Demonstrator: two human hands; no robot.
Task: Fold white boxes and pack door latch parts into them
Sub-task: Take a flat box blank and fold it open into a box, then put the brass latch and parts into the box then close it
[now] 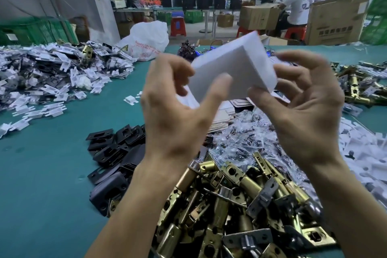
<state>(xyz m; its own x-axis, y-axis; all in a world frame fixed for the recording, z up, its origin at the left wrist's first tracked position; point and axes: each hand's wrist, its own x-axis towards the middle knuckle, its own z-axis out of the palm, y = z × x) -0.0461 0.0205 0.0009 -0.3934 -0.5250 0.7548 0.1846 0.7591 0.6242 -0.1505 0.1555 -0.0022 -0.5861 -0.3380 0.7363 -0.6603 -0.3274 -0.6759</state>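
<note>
Head view: a white box [234, 69] is held above the green bench [52, 163], gripped at its sides by the left hand [178, 109] and right hand [301, 109]. Brass latches [230, 205] are heaped near, black plates [117, 153] left of them, white inserts [52, 69] far left. Cardboard cartons [335, 21] and red stools [178, 25] are seen far behind.

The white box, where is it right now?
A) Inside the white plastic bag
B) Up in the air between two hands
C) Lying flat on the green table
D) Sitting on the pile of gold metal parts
B: the white box is held up above the table, with the left hand gripping one side and the right hand gripping the other.
</note>
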